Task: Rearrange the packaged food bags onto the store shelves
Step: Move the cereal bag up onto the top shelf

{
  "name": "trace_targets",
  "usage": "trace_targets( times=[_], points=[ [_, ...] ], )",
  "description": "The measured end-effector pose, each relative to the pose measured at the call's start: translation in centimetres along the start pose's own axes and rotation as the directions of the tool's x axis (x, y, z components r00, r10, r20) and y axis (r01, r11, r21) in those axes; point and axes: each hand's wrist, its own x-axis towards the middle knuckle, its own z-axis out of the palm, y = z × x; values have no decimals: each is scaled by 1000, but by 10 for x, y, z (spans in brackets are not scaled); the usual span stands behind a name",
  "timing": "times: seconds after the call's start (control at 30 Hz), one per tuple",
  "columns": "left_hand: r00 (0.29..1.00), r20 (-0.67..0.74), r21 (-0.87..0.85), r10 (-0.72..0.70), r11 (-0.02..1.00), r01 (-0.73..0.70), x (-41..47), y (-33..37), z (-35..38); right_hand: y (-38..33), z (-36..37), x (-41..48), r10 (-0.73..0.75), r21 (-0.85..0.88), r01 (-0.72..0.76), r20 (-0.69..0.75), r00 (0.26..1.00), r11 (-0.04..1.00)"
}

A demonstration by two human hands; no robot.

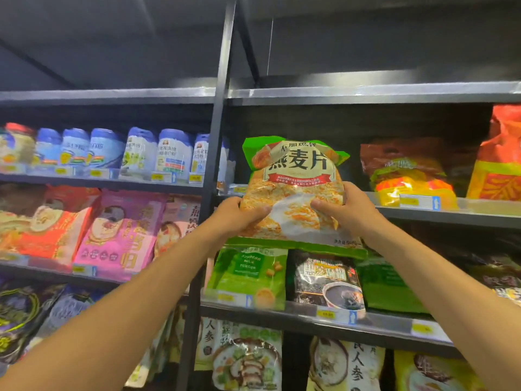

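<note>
We hold the oat bag [293,190] upright, long axis vertical, left hand [239,214] and right hand [342,210] clenched on its lower sides. The empty spot on the upper shelf [479,211] lies directly behind it; both hands equally near.

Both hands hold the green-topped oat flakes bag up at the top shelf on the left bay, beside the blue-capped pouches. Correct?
Not quite. In the head view, both hands, left and right, hold the oat flakes bag at the right bay, beside the red-and-yellow bags.
</note>
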Motion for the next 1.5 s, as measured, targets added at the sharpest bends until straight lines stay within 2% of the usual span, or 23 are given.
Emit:
trace_targets(
  times=[0.17,0.37,0.8,1.23,1.5],
  points=[
    [1000,-5,107,28,994,-28,54,13,-16,-6,3,54,-56,2,56,-12,998,998],
    [999,-9,130,41,991,-40,117,21,-27,-9,7,116,-77,-10,77,-21,997,997],
    [997,-68,210,45,977,-29,233,22,-36,-7,9,232,-15,-16,15,40,999,1000],
    [997,-61,202,51,979,-37,298,-11,-27,33,41,292,38,-42,-37,33,999,998],
    [999,-38,321,29,947,-16,326,-30,-25,53,58,300,46,-40,-45,9,999,998]
  ],
)
